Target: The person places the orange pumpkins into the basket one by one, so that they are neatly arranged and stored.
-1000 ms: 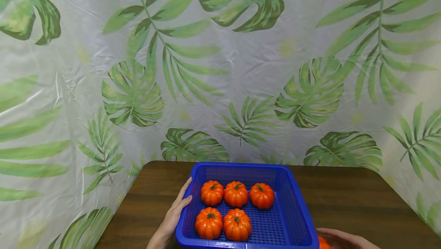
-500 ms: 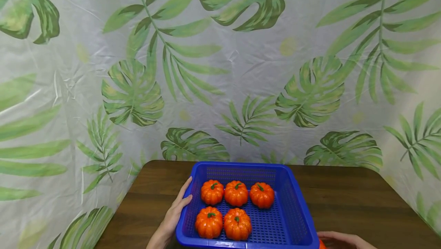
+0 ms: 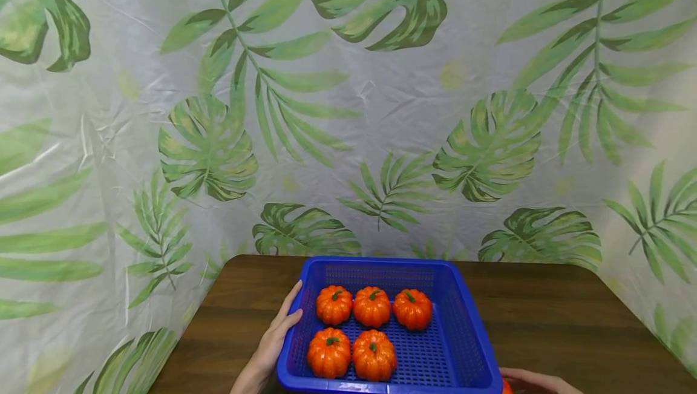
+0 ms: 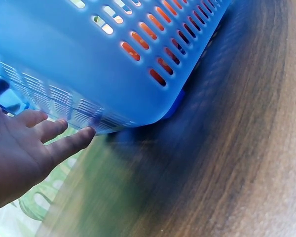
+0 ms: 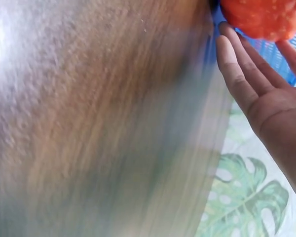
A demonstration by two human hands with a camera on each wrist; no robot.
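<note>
A blue plastic basket (image 3: 381, 387) stands on the table in the head view. Inside are several glossy orange pumpkins with green stems, three in a back row, such as the back-right pumpkin (image 3: 412, 309), and two in front, such as the front-left pumpkin (image 3: 329, 353). Along the basket's left side lies my left hand (image 3: 270, 342), its fingers extended against the outer wall. My right hand (image 3: 536, 380) is outside the basket's front right corner, fingers and thumb around another pumpkin (image 5: 264, 19). In the head view the basket and hand hide most of that pumpkin.
The dark wooden table (image 3: 566, 321) reaches out on both sides of the basket. Behind it hangs a pale sheet (image 3: 392, 109) printed with green leaves. Through slots in the basket wall (image 4: 64, 44), orange shows in the left wrist view.
My right hand has shifted slightly down and left, and less of the pumpkin in it shows beside the basket. The left hand, basket and pumpkins inside stay in place.
</note>
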